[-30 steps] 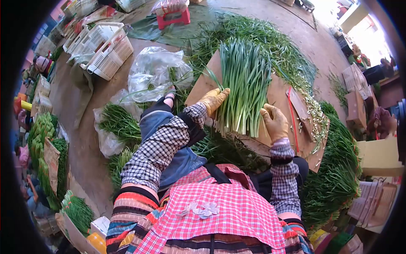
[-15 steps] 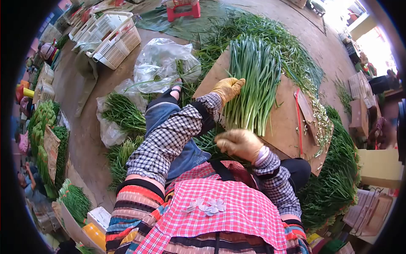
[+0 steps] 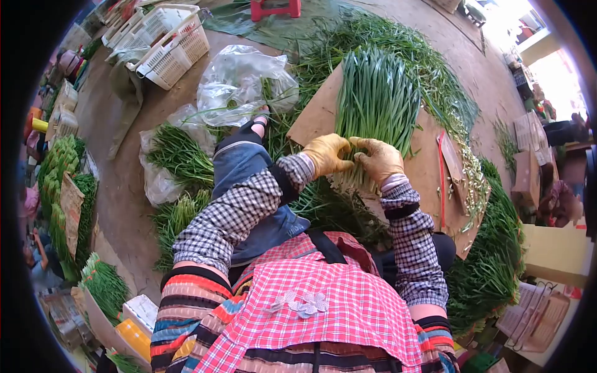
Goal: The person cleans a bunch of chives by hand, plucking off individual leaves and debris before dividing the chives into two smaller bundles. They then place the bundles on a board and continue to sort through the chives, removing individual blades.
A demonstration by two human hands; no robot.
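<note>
A thick bundle of long green stalks (image 3: 380, 93) lies spread on a brown board (image 3: 320, 115), leaves pointing away from me. At its near, stem end are both hands in yellowish gloves. My left hand (image 3: 328, 154) is at the lower left corner of the bundle, fingers curled around stem ends. Close beside it, my right hand (image 3: 378, 160) is pinched at the same stems, its fingertips almost meeting those of the left. The exact stalks between the fingers are too small to tell. Right of the bundle, a red strip (image 3: 442, 180) and a flat blade-like piece (image 3: 453, 163) lie on the board.
Loose greens (image 3: 404, 37) surround the board's far side, with cut bits on its right edge. Clear plastic bags (image 3: 239, 81) and more bundles (image 3: 180, 155) are at left. White crates (image 3: 177, 59) stand far left, a red stool (image 3: 275, 11) at the top. A large green pile (image 3: 491, 273) lies right.
My left hand has moved down from the bundle's left side to its stem end. My right hand has moved up and right to the stems beside it.
</note>
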